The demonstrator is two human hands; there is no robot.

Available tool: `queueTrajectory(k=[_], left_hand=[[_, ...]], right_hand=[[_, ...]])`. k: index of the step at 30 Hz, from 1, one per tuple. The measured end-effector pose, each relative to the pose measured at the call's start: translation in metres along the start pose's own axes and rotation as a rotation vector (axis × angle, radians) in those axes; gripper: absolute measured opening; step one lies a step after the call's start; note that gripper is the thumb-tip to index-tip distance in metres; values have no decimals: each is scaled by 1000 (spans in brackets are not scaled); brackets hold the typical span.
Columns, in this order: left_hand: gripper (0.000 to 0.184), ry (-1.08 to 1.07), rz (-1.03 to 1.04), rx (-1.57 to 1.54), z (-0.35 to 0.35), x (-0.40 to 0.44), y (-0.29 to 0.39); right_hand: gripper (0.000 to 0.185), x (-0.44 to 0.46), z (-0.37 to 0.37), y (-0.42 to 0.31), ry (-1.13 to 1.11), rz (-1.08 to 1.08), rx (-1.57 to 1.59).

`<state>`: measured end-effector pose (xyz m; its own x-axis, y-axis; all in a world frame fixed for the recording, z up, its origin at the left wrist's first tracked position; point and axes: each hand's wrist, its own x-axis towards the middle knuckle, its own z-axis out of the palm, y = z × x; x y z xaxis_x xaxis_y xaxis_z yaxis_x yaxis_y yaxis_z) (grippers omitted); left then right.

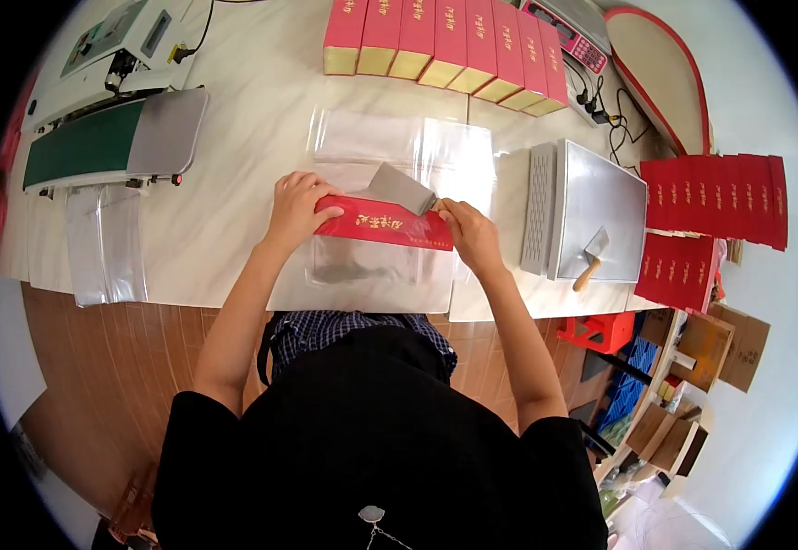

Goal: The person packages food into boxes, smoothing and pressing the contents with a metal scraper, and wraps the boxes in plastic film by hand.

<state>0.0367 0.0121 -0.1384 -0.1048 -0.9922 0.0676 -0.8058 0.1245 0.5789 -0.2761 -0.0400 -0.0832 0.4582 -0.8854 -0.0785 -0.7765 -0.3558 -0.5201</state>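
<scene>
A long red box (385, 224) with gold lettering lies in front of me on clear plastic film (362, 142). My left hand (300, 213) is closed on the box's left end, thumb over the top face. By its handle, my right hand (467, 234) grips a scraper with a wide metal blade (401, 188), at the right end of the box. That blade points up and left along the box's far edge; whether it touches the box I cannot tell. Part of the scraper's handle is hidden by my fingers.
At the back stands a row of red boxes (449, 46). On the right, a metal-topped unit (600, 197) carries another scraper (591, 260), with stacked red boxes (715, 197) beyond. To the left are a machine with a green belt (87, 147) and plastic sleeves (105, 243).
</scene>
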Motion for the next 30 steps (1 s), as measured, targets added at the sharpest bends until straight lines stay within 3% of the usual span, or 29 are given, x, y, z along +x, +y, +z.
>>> queueTrajectory(k=[3,5,8,13,15,21,30], left_hand=[[26,23,2,-3,1,-1,1],[27,17,-6,-4,-3,-1,5],[28,20,-13,-10,0,-2,5],[29,7,-8,-15,1,-2,4],[29,24,13,0,0,-1,5],[30,23,32,-9,0,0,4],[30,26,21,-11,-1,0,4]], right_hand=[[24,-12,13,-10,151,99,76],[26,-28,21,-27,236,366,247],[30,-62,47,-55,154,429,467],[27,-94,77,-101,131,432,256],[22,-96,86,-99,161,386,23],[25,-96,81,-90,96,562,-316],[29,-101,72,-66,90,692,-341]])
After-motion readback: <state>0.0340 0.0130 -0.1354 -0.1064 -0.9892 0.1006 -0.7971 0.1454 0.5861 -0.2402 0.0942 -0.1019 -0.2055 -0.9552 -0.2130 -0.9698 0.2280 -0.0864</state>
